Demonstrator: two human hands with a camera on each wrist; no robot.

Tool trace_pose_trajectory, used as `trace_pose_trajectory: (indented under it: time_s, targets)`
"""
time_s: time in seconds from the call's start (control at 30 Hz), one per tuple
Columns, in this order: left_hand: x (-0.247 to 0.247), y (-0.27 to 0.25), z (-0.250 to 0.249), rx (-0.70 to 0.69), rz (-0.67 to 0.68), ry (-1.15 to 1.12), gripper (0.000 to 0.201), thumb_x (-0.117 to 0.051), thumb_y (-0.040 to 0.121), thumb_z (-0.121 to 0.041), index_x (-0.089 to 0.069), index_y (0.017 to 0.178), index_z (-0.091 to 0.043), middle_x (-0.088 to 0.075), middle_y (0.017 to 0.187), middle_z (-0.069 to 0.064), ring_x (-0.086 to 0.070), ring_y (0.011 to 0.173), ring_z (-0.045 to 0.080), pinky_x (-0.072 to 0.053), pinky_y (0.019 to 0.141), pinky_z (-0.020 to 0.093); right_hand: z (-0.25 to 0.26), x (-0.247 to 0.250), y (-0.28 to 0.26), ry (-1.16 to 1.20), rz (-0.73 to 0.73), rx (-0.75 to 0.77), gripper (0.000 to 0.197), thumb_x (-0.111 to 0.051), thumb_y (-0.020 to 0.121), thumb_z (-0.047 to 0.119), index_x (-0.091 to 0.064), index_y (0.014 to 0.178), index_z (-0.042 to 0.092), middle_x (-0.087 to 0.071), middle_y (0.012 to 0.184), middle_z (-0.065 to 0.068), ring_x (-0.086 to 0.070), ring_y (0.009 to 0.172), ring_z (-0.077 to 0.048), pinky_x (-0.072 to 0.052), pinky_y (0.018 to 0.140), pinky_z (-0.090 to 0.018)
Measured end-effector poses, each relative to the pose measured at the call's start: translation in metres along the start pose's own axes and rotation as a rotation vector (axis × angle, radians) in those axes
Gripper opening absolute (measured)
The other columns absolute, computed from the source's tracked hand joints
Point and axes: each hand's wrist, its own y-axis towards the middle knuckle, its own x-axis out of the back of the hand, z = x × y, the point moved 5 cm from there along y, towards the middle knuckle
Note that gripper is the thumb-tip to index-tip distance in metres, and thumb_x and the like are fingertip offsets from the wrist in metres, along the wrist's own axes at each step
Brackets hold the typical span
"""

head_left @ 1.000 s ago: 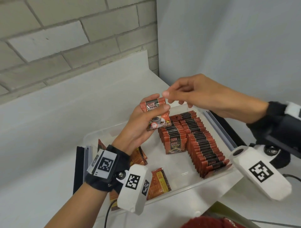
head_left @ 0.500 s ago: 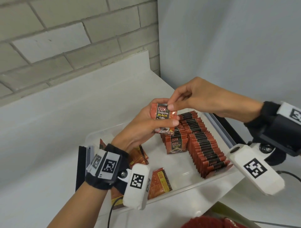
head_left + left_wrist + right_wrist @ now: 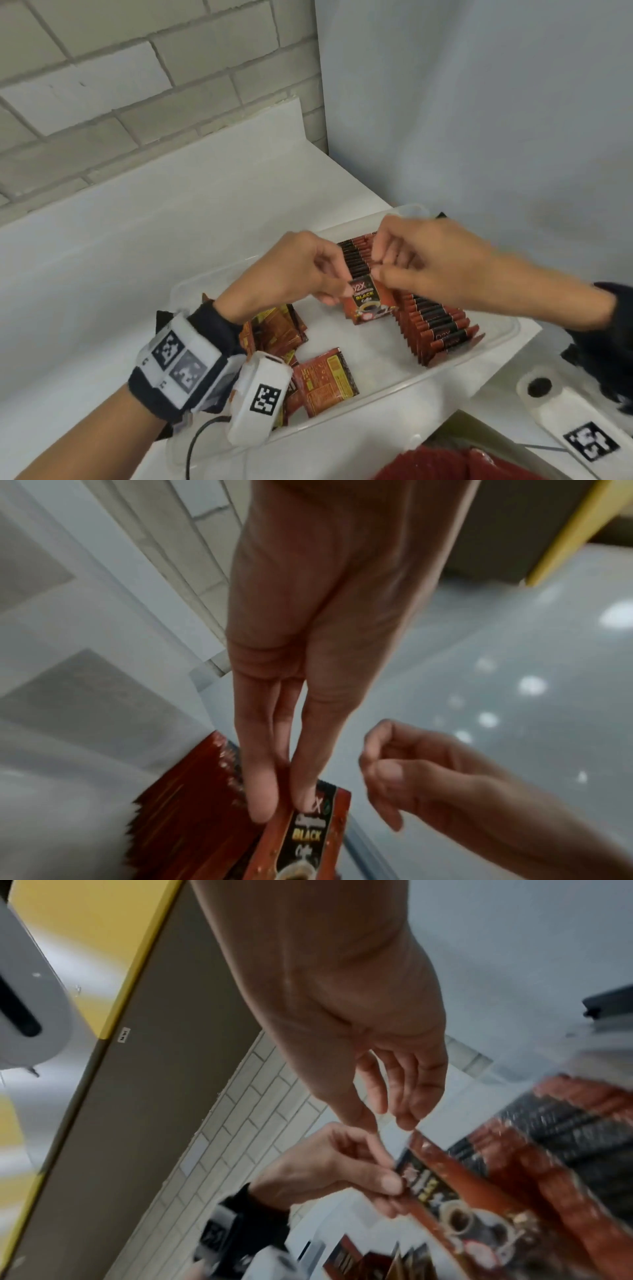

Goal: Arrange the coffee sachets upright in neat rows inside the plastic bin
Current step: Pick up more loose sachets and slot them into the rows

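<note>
A red and black coffee sachet (image 3: 368, 303) stands upright at the near end of the left row of sachets (image 3: 356, 255) inside the clear plastic bin (image 3: 493, 359). My left hand (image 3: 337, 296) pinches its top left edge between thumb and fingers. In the right wrist view that pinch sits on the sachet (image 3: 424, 1185). My right hand (image 3: 376, 270) hovers at the sachet's top right corner, fingers loosely curled, and a small gap to the sachet (image 3: 308, 840) shows in the left wrist view. A longer second row (image 3: 435, 325) stands to the right.
Loose sachets lie flat in the bin's near left part: one (image 3: 329, 380) by itself and a small pile (image 3: 274, 329) under my left wrist. The bin sits on a white counter (image 3: 102, 291) against a brick wall. A white device (image 3: 575, 421) lies at the right.
Both hands came down from above the bin and set the sachet at the front of the left row. My right hand, which pinched its top, has let go.
</note>
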Motion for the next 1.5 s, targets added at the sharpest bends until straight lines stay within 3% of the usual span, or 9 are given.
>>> trace_pose_trajectory:
  time_s: [0.3, 0.5, 0.63, 0.77, 0.9, 1.1, 1.23, 1.37, 1.5]
  targets:
    - [-0.017, 0.017, 0.011, 0.053, 0.072, 0.354, 0.024, -0.084, 0.072, -0.018, -0.062, 0.076, -0.007, -0.069, 0.071, 0.004, -0.067, 0.058, 0.013, -0.056, 0.062, 0.025, -0.032, -0.073, -0.01, -0.276, 0.468, -0.094, 0.026, -0.047, 0.098, 0.036, -0.051, 0.114, 0.017, -0.052, 0.097, 0.007, -0.052, 0.083, -0.01, -0.048, 0.078, -0.029]
    - [-0.013, 0.012, -0.007, -0.108, 0.185, 0.786, 0.056, -0.056, 0.089, -0.052, -0.035, 0.141, -0.047, -0.041, 0.086, -0.016, -0.042, 0.076, 0.006, -0.039, 0.072, 0.027, -0.035, -0.074, -0.007, -0.316, 0.503, -0.128, 0.043, -0.045, 0.099, 0.042, -0.044, 0.132, 0.015, -0.055, 0.119, 0.0, -0.054, 0.095, -0.013, -0.049, 0.089, -0.033]
    - [-0.018, 0.009, 0.005, -0.029, 0.267, 0.952, 0.062, -0.045, 0.095, -0.051, -0.014, 0.148, -0.048, -0.027, 0.085, -0.013, -0.033, 0.077, 0.005, -0.03, 0.069, 0.024, -0.033, -0.074, -0.007, -0.323, 0.515, -0.13, 0.044, -0.045, 0.099, 0.043, -0.043, 0.133, 0.015, -0.05, 0.118, 0.003, -0.049, 0.095, -0.011, -0.047, 0.089, -0.031]
    - [-0.01, 0.001, 0.003, 0.002, 0.253, 0.74, 0.054, -0.045, 0.099, -0.04, -0.024, 0.148, -0.04, -0.039, 0.082, -0.024, -0.047, 0.074, 0.0, -0.039, 0.07, 0.021, -0.032, -0.074, -0.009, -0.321, 0.514, -0.126, 0.05, -0.045, 0.098, 0.045, -0.039, 0.138, 0.016, -0.048, 0.128, 0.003, -0.051, 0.108, -0.014, -0.046, 0.097, -0.034]
    - [0.014, -0.006, 0.024, 0.262, -0.006, 0.236, 0.033, -0.047, 0.098, -0.015, -0.049, 0.13, -0.02, -0.066, 0.102, -0.004, -0.065, 0.094, 0.008, -0.051, 0.093, 0.03, -0.032, -0.072, -0.01, -0.312, 0.527, -0.138, 0.048, -0.045, 0.098, 0.046, -0.041, 0.136, 0.016, -0.048, 0.126, 0.003, -0.052, 0.114, -0.015, -0.046, 0.095, -0.032]
    - [-0.022, -0.005, 0.049, 0.43, 0.091, -0.385, 0.084, -0.039, 0.085, 0.019, -0.01, 0.154, -0.018, -0.023, 0.158, 0.0, -0.023, 0.144, 0.014, -0.024, 0.117, 0.034, -0.031, -0.07, -0.008, -0.321, 0.517, -0.134, 0.043, -0.045, 0.099, 0.044, -0.044, 0.13, 0.015, -0.047, 0.113, 0.006, -0.052, 0.107, -0.014, -0.044, 0.087, -0.026]
    - [-0.034, 0.007, 0.04, 0.298, 0.114, -0.424, 0.085, -0.03, 0.078, 0.025, -0.036, 0.144, -0.028, -0.044, 0.145, -0.01, -0.034, 0.136, 0.005, -0.027, 0.111, 0.027, -0.03, -0.069, -0.008, -0.327, 0.519, -0.129, 0.041, -0.045, 0.099, 0.044, -0.045, 0.127, 0.015, -0.047, 0.111, 0.005, -0.052, 0.106, -0.014, -0.042, 0.085, -0.025]
    - [-0.034, 0.005, 0.047, 0.41, 0.039, -0.518, 0.046, -0.034, 0.081, 0.022, -0.055, 0.106, -0.011, -0.053, 0.12, 0.004, -0.05, 0.106, 0.009, -0.041, 0.09, 0.021, -0.03, -0.069, -0.008, -0.324, 0.53, -0.123, 0.038, -0.046, 0.098, 0.044, -0.048, 0.121, 0.014, -0.052, 0.108, 0.003, -0.053, 0.092, -0.013, -0.046, 0.082, -0.027]
    - [-0.052, 0.001, 0.043, 0.454, 0.131, -0.604, 0.054, -0.031, 0.077, 0.028, -0.058, 0.115, 0.002, -0.058, 0.11, 0.013, -0.055, 0.104, 0.018, -0.043, 0.078, 0.016, -0.033, -0.069, -0.006, -0.271, 0.501, -0.133, 0.036, -0.048, 0.097, 0.044, -0.052, 0.115, 0.013, -0.062, 0.096, -0.001, -0.06, 0.084, -0.015, -0.053, 0.079, -0.031]
